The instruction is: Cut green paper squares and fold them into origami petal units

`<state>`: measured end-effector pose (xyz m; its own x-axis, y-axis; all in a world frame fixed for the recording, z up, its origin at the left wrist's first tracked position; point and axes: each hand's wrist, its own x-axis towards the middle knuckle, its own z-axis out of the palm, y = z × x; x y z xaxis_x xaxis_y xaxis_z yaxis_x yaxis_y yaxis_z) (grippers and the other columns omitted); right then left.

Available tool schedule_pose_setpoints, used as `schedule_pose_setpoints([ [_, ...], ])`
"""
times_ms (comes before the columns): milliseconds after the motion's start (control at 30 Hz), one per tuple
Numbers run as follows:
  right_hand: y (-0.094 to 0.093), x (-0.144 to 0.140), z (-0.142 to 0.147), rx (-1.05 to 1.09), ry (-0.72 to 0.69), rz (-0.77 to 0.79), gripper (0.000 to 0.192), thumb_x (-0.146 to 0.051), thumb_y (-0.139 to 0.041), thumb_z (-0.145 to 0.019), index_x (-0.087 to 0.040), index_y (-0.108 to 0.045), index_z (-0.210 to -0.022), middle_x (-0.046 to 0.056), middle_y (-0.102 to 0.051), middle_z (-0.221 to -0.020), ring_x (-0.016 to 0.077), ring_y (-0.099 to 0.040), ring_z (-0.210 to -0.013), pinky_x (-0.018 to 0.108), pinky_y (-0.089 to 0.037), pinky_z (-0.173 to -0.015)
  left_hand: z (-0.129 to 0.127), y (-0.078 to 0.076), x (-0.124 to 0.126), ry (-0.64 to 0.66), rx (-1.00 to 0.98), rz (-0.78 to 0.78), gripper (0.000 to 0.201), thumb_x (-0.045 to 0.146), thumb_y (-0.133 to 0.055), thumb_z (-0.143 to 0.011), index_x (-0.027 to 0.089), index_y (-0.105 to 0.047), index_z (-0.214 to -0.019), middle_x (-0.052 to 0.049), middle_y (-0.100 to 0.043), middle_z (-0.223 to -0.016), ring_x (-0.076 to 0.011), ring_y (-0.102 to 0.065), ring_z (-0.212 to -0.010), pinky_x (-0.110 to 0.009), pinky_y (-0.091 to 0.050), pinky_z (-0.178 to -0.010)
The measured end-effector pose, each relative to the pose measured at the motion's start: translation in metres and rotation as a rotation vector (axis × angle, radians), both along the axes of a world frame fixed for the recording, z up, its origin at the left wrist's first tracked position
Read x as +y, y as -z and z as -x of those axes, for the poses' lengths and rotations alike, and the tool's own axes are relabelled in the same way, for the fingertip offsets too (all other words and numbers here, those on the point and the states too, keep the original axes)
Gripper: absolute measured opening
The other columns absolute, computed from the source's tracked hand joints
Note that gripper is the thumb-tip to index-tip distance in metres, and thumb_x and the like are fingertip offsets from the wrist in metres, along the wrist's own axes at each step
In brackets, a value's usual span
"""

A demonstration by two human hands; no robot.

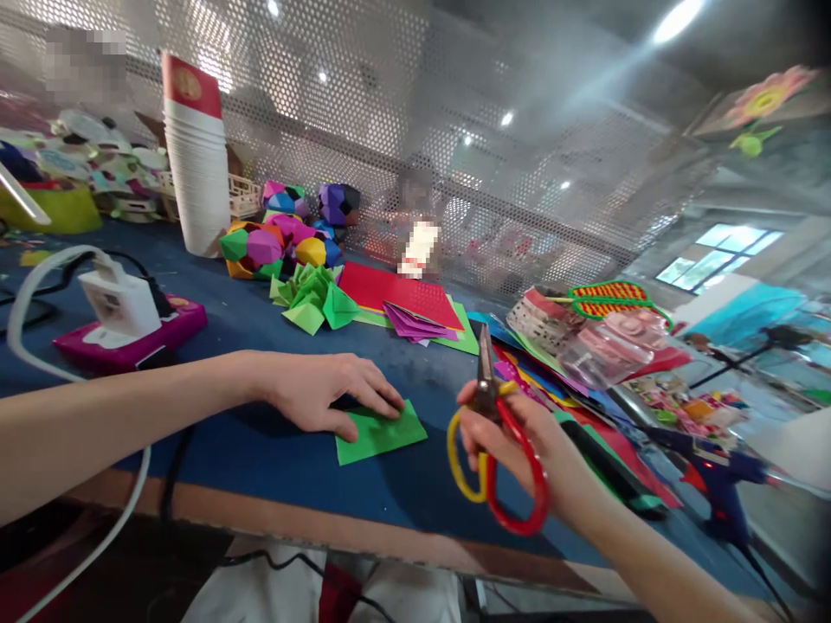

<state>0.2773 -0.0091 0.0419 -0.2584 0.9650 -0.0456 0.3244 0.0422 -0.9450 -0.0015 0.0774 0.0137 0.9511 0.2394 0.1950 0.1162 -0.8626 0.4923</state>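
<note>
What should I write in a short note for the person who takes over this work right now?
Left hand: flat, fingers pressing the green paper onto the blue table.
Right hand: holds the scissors by the red and yellow handles, blades closed, pointing up, off the paper.
Nearby: folded green pieces, red sheets, colourful paper balls.
Done: the green paper looks folded or creased.
Left: no cut shows in it yet.
</note>
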Motion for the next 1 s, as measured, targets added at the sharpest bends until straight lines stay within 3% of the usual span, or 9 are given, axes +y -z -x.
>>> schedule_pose_setpoints([
  [133,0.005,0.006,0.042,0.214,-0.210,-0.010,0.034,-0.052,-0.066,-0.095,-0.021,-0.053,-0.101,-0.003,-0.065,-0.067,0.0111,-0.061,-0.057,0.021,-0.051,-0.054,0.000,-0.002,0.000,-0.023,0.121,0.014,0.056,0.022,-0.069,-0.093,0.028,-0.057,-0.147,-0.009,-0.053,-0.156,-0.0338,-0.041,-0.149,-0.057,-0.023,-0.126],
  [233,0.017,0.013,0.060,0.313,-0.290,-0.020,0.029,-0.047,-0.065,-0.097,-0.023,-0.050,-0.102,-0.004,-0.065,-0.068,0.0103,-0.061,-0.054,0.020,-0.052,-0.053,0.002,-0.001,0.000,-0.045,0.119,0.079,0.049,0.021,-0.071,-0.092,0.035,-0.065,-0.138,-0.004,-0.060,-0.150,-0.0356,-0.042,-0.148,-0.066,-0.010,-0.126],
  [333,0.029,0.019,0.071,0.355,-0.318,-0.008,0.025,-0.045,-0.059,-0.101,-0.024,-0.045,-0.105,-0.006,-0.064,-0.067,0.0105,-0.061,-0.051,0.020,-0.053,-0.051,0.003,0.000,0.001,-0.044,0.054,0.104,0.039,0.019,-0.075,-0.088,0.034,-0.073,-0.123,-0.004,-0.069,-0.137,-0.0341,-0.054,-0.136,-0.065,-0.014,-0.126],
  [433,0.037,0.024,0.077,0.328,-0.334,-0.020,0.024,-0.048,-0.050,-0.105,-0.025,-0.041,-0.106,-0.009,-0.061,-0.059,0.0094,-0.056,-0.043,0.017,-0.049,-0.045,0.002,-0.001,0.000,-0.079,0.081,0.105,0.035,0.021,-0.077,-0.088,0.031,-0.074,-0.121,-0.005,-0.069,-0.135,-0.0335,-0.053,-0.138,-0.061,-0.019,-0.126],
  [600,0.040,0.029,0.071,0.257,-0.385,-0.035,0.022,-0.046,-0.046,-0.107,-0.025,-0.041,-0.110,-0.011,-0.057,-0.056,0.0085,-0.055,-0.042,0.016,-0.048,-0.043,0.000,-0.003,0.000,-0.082,0.128,0.110,0.038,0.018,-0.075,-0.089,0.032,-0.072,-0.124,-0.005,-0.069,-0.136,-0.0332,-0.047,-0.144,-0.063,-0.007,-0.127],
  [767,0.038,0.034,0.056,0.192,-0.364,-0.062,0.022,-0.047,-0.046,-0.107,-0.025,-0.041,-0.111,-0.010,-0.058,-0.058,0.0088,-0.056,-0.042,0.016,-0.047,-0.042,-0.001,-0.004,0.001,-0.097,0.094,0.162,0.046,0.011,-0.078,-0.083,0.035,-0.075,-0.122,-0.004,-0.071,-0.135,-0.0340,-0.054,-0.138,-0.067,-0.008,-0.125],
  [1000,0.034,0.043,0.033,0.096,-0.288,-0.069,0.024,-0.048,-0.043,-0.107,-0.025,-0.039,-0.110,-0.009,-0.059,-0.058,0.0101,-0.058,-0.041,0.017,-0.049,-0.041,0.000,-0.004,0.002,-0.105,0.124,0.189,0.067,0.018,-0.077,-0.087,0.043,-0.056,-0.146,-0.004,-0.066,-0.143,-0.0359,-0.037,-0.152,-0.067,-0.006,-0.125],
])
